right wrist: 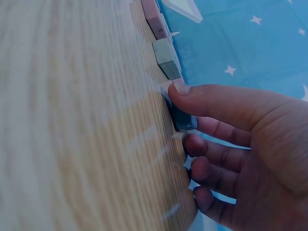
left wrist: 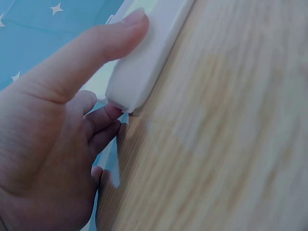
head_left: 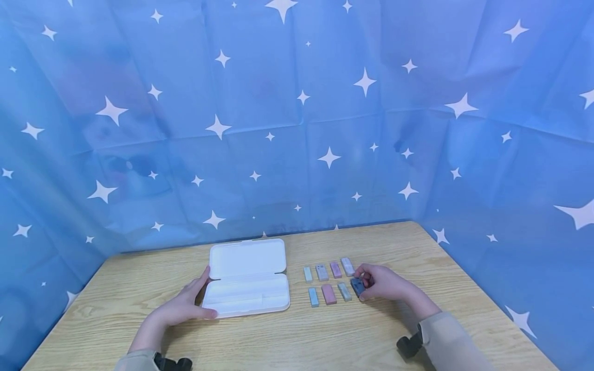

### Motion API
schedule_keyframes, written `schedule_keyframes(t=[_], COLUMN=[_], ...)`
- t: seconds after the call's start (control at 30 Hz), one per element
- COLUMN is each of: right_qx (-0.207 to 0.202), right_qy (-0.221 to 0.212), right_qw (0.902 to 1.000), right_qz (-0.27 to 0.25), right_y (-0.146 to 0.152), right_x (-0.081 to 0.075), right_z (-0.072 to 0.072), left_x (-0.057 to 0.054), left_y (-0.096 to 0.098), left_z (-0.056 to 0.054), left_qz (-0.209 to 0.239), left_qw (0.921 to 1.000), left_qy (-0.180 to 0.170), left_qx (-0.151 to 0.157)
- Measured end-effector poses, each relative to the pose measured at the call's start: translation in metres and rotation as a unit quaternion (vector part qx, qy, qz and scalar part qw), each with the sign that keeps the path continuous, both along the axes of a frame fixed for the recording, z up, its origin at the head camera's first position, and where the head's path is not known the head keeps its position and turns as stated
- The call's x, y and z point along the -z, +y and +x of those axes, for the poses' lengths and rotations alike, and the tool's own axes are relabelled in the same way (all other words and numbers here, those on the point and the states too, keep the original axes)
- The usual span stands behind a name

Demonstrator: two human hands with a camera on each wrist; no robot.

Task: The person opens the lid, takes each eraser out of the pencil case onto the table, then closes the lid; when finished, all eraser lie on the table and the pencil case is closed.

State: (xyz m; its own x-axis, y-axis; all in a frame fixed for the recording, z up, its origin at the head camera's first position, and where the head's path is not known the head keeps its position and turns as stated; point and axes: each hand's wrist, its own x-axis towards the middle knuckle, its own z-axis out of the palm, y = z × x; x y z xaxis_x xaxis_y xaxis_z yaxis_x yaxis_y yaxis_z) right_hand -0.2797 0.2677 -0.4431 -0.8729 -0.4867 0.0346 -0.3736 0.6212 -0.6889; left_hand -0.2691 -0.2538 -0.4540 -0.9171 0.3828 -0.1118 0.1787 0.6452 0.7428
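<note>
An open white pencil case (head_left: 246,294) lies on the table, its lid folded back toward the wall. My left hand (head_left: 182,306) grips the case's left end, the thumb at the front corner and the fingers along the side. In the left wrist view the thumb presses the case's outer wall (left wrist: 139,72). To the right, my right hand (head_left: 386,283) pinches a small dark blue rectangular block (head_left: 357,286) between thumb and index finger. The right wrist view shows this block (right wrist: 183,118) low at the tabletop; whether it touches the wood is hard to tell.
Two rows of small blocks lie between case and right hand. The back row has a pale green block (head_left: 308,274), a grey one (head_left: 322,272), a pink-purple one (head_left: 335,269) and a whitish one (head_left: 347,266). In front are blue (head_left: 313,297), pink (head_left: 329,294) and grey-green (head_left: 344,291) blocks.
</note>
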Motion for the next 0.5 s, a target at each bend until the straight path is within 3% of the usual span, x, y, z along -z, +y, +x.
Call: schedule_keyframes(t=[0.5], right_qx=[0.005], right_qy=[0.002], right_qw=[0.9999], right_qz=[0.015], right_y=[-0.0001], right_x=[0.0034], right_z=[-0.0016], left_x=[0.0032], left_y=[-0.0008], left_z=[-0.0023], left_qz=[0.002], left_qw=[0.9999], left_qy=[-0.012], left_qx=[-0.004])
